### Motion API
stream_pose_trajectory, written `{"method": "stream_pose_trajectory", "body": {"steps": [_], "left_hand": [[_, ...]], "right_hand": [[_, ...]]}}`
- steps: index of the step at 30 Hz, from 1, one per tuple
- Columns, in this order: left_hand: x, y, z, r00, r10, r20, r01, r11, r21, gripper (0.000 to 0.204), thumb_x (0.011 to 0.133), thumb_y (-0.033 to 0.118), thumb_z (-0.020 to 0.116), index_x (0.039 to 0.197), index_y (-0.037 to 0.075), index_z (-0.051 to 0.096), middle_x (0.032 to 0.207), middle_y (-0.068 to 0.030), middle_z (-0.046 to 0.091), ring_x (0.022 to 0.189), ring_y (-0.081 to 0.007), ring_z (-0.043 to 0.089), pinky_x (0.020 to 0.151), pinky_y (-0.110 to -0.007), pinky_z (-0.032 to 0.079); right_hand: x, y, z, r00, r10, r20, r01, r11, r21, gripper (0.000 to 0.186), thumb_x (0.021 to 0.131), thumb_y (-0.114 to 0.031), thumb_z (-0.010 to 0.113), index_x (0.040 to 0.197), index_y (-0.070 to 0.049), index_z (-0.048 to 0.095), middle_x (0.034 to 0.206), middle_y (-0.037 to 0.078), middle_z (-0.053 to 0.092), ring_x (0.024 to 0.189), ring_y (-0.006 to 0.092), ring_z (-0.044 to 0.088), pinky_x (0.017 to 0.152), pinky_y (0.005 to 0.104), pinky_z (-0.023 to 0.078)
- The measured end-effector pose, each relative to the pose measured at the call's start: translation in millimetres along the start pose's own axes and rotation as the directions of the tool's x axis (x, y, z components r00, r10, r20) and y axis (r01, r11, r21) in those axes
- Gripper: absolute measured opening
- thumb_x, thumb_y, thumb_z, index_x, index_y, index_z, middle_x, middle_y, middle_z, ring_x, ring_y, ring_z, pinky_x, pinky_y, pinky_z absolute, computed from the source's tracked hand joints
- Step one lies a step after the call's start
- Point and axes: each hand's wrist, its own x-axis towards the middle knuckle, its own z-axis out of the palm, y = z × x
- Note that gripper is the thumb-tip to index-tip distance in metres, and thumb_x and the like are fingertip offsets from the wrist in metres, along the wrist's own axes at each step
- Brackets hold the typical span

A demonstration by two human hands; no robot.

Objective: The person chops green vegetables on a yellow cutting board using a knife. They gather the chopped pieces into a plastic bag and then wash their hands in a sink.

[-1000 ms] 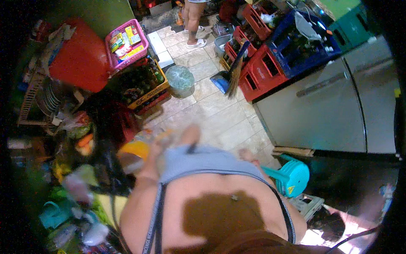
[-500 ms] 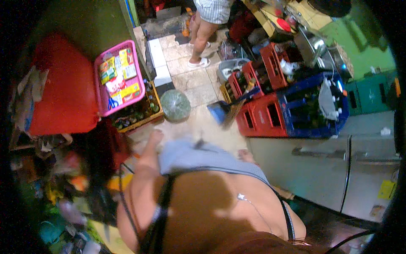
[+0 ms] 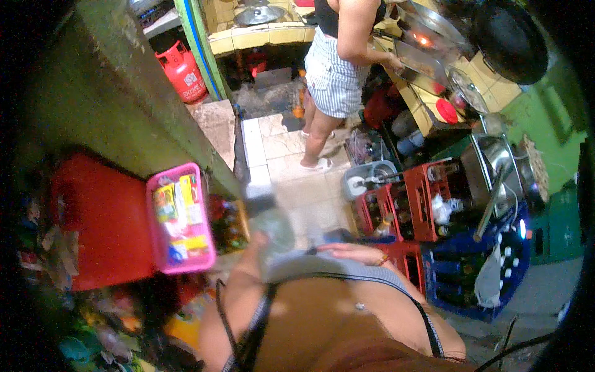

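My left hand (image 3: 263,240) is low in front of my body, smeared by motion, beside a round, pale green, bag-like bundle (image 3: 277,230) on the tiled floor. Whether it touches the bundle I cannot tell. My right hand (image 3: 352,252) reaches across the front of my grey top (image 3: 304,263), its fingers stretched out and nothing visible in them. Behind that hand a blue dustpan-like piece (image 3: 356,237) shows in part.
At the left, a pink basket (image 3: 207,248) of packets rests by a red panel (image 3: 105,229). Bottle crates, red (image 3: 412,208) and blue (image 3: 434,304), line the right. Ahead, a person (image 3: 334,74) stands at a counter with pans. A red gas cylinder (image 3: 181,73) stands far left.
The view has tilted up, bringing the person's upper body and the counter into sight. My right hand has come inward across my front. My left hand now appears beside the green bundle.
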Motion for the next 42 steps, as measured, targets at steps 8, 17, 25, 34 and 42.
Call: {"method": "stream_pose_trajectory", "body": {"steps": [8, 17, 25, 34, 42], "left_hand": [[-2.5, 21.3, -27.2, 0.966, -0.163, 0.202, 0.184, 0.979, -0.087, 0.027, 0.092, 0.027, 0.061, 0.109, 0.009, 0.07, 0.094, -0.0104, 0.069, 0.084, -0.0233, 0.065, 0.074, -0.038, 0.053], [209.4, 88.3, -193.0, 0.998, -0.044, 0.037, 0.057, 0.845, -0.532, 0.019, 0.094, 0.023, 0.067, 0.102, 0.006, 0.069, 0.083, -0.0002, 0.066, 0.07, -0.0135, 0.059, 0.059, -0.032, 0.051], [390.2, 263.3, -477.2, 0.985, 0.134, -0.11, -0.171, 0.848, -0.501, 0.045, 0.093, 0.034, 0.071, 0.128, 0.007, 0.063, 0.11, -0.0054, 0.069, 0.094, -0.0142, 0.062, 0.077, -0.032, 0.053], [430.2, 343.1, -812.4, 0.905, 0.361, -0.224, -0.422, 0.701, -0.574, 0.04, 0.098, 0.032, 0.065, 0.131, 0.01, 0.061, 0.111, 0.0009, 0.068, 0.1, -0.0113, 0.062, 0.088, -0.029, 0.049], [513.7, 433.1, -937.3, 0.915, 0.321, -0.244, -0.37, 0.427, -0.825, 0.056, 0.097, 0.037, 0.063, 0.144, 0.012, 0.048, 0.152, -0.0084, 0.041, 0.13, -0.0309, 0.047, 0.108, -0.05, 0.043]], "right_hand": [[47.1, 14.3, -121.1, 0.973, 0.134, 0.187, -0.119, 0.989, -0.089, 0.052, 0.106, -0.038, 0.037, 0.145, -0.004, 0.045, 0.144, 0.015, 0.046, 0.13, 0.0281, 0.043, 0.111, 0.0385, 0.032], [83.9, -26.3, -216.7, 0.958, 0.194, -0.21, -0.286, 0.668, -0.687, 0.032, 0.098, -0.033, 0.055, 0.118, -0.011, 0.067, 0.097, 0.025, 0.07, 0.076, 0.0416, 0.067, 0.076, 0.046, 0.053], [279.2, -29.6, -347.4, 0.999, 0.029, -0.045, -0.046, 0.895, -0.444, 0.021, 0.096, -0.021, 0.063, 0.105, -0.006, 0.074, 0.106, 0.007, 0.073, 0.095, 0.0168, 0.065, 0.088, 0.0326, 0.05], [430.9, -209.9, -470.1, 0.994, 0.108, 0.025, -0.081, 0.861, -0.502, 0.022, 0.093, -0.025, 0.066, 0.1, -0.006, 0.075, 0.098, 0.011, 0.075, 0.085, 0.0232, 0.069, 0.081, 0.0379, 0.054], [540.2, -440.4, -651.4, 0.323, -0.875, -0.362, 0.307, 0.458, -0.834, 0.05, 0.089, -0.029, 0.072, 0.129, -0.001, 0.059, 0.126, 0.023, 0.058, 0.119, 0.0366, 0.057, 0.102, 0.0432, 0.046]]}}
